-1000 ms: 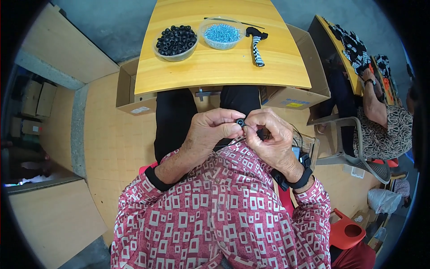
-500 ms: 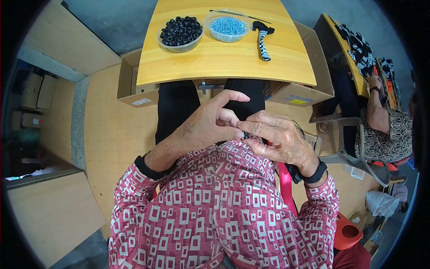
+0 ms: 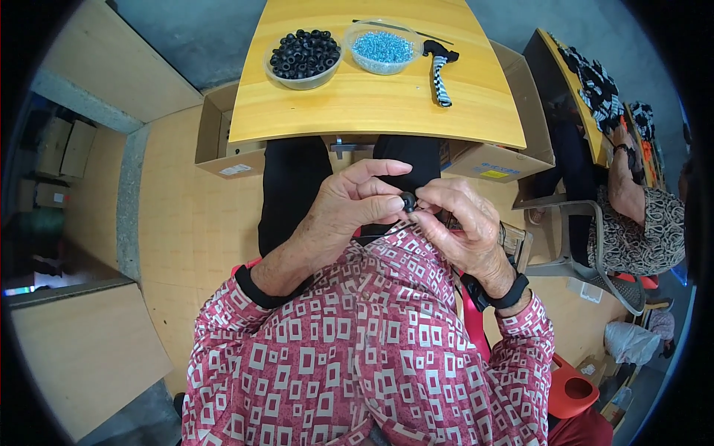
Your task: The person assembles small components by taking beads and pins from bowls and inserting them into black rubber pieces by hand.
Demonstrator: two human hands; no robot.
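Over my lap, a round black bead [image 3: 408, 201] with a hole is held between my two hands. My left hand [image 3: 355, 199] pinches it between thumb and a finger, the index finger stretched out above. From the other side, the thumb and fingertips of my right hand [image 3: 462, 217] close at the bead; whether they also grip a thin cord cannot be made out. On the table stand a clear tub of black beads [image 3: 303, 58] and a clear tub of small light-blue beads [image 3: 383, 47]. Beside them lies a black-and-white striped cord bundle [image 3: 440, 72].
The yellow table [image 3: 335, 115] is in front of my knees, a thin dark stick [image 3: 433, 36] lying at its back. Cardboard boxes [image 3: 491, 160] flank it. At the right, another person [image 3: 638, 223] sits by a second table with black-and-white cords [image 3: 591, 78]. A red stool [image 3: 573, 394] is nearby.
My hands have drawn slightly apart, and the right fingers have opened out somewhat. The black bead, mostly covered before, now shows plainly between the fingertips.
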